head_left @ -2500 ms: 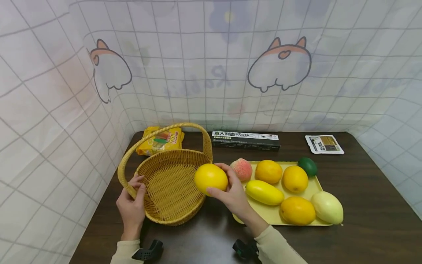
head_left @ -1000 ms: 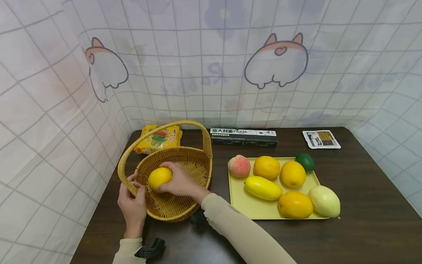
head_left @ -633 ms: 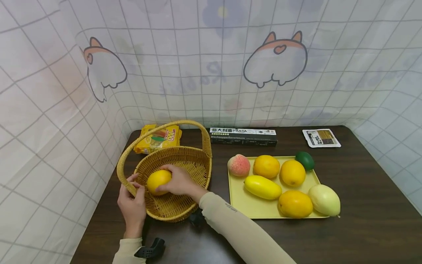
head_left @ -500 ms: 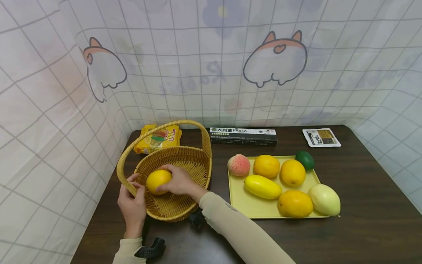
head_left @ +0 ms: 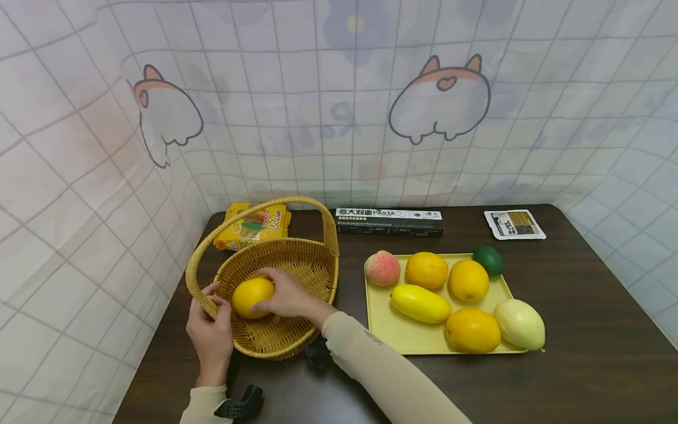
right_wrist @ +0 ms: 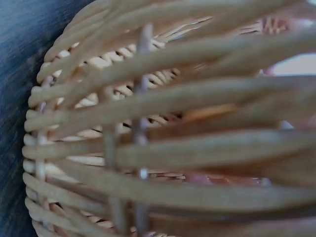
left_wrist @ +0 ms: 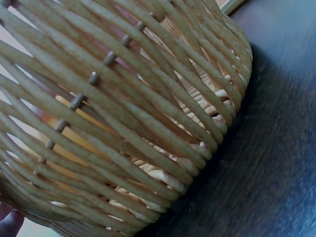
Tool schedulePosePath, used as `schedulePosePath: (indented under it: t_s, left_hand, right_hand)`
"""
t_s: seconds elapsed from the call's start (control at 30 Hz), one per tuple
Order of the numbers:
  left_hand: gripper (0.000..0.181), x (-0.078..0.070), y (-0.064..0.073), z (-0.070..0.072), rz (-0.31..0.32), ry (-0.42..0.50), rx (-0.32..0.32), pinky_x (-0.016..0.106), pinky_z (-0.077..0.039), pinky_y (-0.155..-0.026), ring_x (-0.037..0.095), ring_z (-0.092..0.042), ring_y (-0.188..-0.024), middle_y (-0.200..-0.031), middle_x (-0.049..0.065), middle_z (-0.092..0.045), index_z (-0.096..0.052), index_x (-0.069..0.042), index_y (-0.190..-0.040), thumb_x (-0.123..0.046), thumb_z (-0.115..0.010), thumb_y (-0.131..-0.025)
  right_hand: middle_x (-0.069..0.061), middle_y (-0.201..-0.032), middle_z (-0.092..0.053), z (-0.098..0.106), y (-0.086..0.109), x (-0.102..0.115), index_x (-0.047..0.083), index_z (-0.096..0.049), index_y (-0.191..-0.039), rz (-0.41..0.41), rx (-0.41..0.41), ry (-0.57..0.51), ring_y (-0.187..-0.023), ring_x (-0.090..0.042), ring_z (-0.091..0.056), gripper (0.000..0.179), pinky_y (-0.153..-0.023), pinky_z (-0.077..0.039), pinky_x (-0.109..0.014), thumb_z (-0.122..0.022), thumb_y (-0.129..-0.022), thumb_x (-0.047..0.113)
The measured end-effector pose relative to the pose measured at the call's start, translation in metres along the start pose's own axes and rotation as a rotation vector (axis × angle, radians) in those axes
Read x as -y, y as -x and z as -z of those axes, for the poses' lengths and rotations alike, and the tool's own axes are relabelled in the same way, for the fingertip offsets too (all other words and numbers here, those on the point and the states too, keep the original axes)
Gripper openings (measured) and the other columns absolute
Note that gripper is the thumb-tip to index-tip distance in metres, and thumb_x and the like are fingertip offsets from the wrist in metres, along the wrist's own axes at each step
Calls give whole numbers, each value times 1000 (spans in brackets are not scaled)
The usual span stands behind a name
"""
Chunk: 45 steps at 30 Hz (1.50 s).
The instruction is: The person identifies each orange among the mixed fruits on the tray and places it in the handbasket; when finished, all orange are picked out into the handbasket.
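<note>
Remotely, I watch the left hand grip the basket (likely steadying it) by the worktop's left edge, the right hand clasping a yellow fruit inside.

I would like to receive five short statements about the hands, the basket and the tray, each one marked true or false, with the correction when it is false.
1. The right hand holds a yellow fruit inside the basket. True.
2. The left hand is apart from the basket. False: it holds the basket at the left end of the handle.
3. The dark green fruit is at the far right corner of the tray. True.
4. The peach lies in the basket. False: it is at the tray's far left corner.
5. The pasta box lies farther from the person than the tray. True.
</note>
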<state>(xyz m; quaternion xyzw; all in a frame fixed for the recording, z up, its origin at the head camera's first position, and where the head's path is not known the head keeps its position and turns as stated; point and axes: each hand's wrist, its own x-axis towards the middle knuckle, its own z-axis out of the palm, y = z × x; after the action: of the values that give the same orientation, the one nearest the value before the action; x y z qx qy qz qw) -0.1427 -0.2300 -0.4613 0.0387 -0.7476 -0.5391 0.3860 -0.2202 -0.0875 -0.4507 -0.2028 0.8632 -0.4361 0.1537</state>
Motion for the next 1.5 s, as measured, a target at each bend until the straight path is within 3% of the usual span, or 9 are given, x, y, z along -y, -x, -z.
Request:
schedulePosePath:
  t_s: [0.2,0.3,0.53,0.77,1.0,1.13,1.37,1.5]
  left_hand:
    - [8,38,0,0,-25,-87,-17,19,-36,-69,9,-51,-84,-115,15,-65,-63,7,-89,10,-58,-84]
    - [7,45,0,1,-24,-95,-9,20,-35,-65,9,-48,-74,-116,13,-65,-63,6,-90,9,-58,-85]
    - [14,40,-1,0,-28,-87,-8,21,-30,-56,7,-36,-59,-113,16,-64,-64,7,-97,11,-58,-85]
    - [13,8,-1,-1,-61,-82,-12,19,-29,-60,5,-36,-65,-112,26,-61,-62,11,-95,12,-54,-85]
    - [9,3,1,-1,-65,-85,-14,18,-30,-67,7,-40,-73,-115,26,-61,-60,11,-92,10,-53,-86]
    - [8,3,1,1,-60,-84,-18,18,-30,-64,6,-39,-70,-115,25,-62,-60,10,-89,10,-53,-86]
    - [5,2,1,-1,-50,-77,2,20,-28,-59,5,-35,-64,-116,26,-61,-57,10,-85,13,-53,-84]
    - [8,4,0,0,-60,-75,-4,19,-30,-60,6,-37,-64,-115,25,-62,-59,10,-87,14,-55,-83]
  right_hand:
    - [1,-139,-52,5,12,1,18,-47,-144,11,-30,-64,-115,-14,-54,73,-93,-45,-31,-79,-81,36]
    - [1,-142,-50,9,27,2,17,-48,-143,41,-68,-71,-123,-17,-51,67,-96,-44,-34,-75,-85,36]
    - [2,-138,-51,21,63,-4,16,-52,-139,188,-146,-288,-123,-25,-53,57,-94,-49,-38,-73,-88,31]
    - [-2,-135,-54,35,96,-20,12,-56,-133,351,-215,-424,-119,-19,-52,46,-94,-49,-43,-71,-90,18]
    - [-10,-121,-63,53,128,-40,7,-62,-124,315,-260,-479,-104,-26,-61,29,-85,-53,-33,-62,-95,12]
    - [-13,-115,-66,61,143,-55,7,-64,-119,309,-280,-441,-101,-25,-64,25,-86,-52,-35,-62,-95,12]
    - [0,-110,-68,72,169,-76,10,-67,-114,284,-311,-347,-98,-18,-64,21,-85,-53,-35,-65,-93,13]
    - [-6,-111,-68,78,178,-85,8,-67,-114,288,-329,-341,-99,-18,-63,21,-84,-53,-34,-64,-94,11]
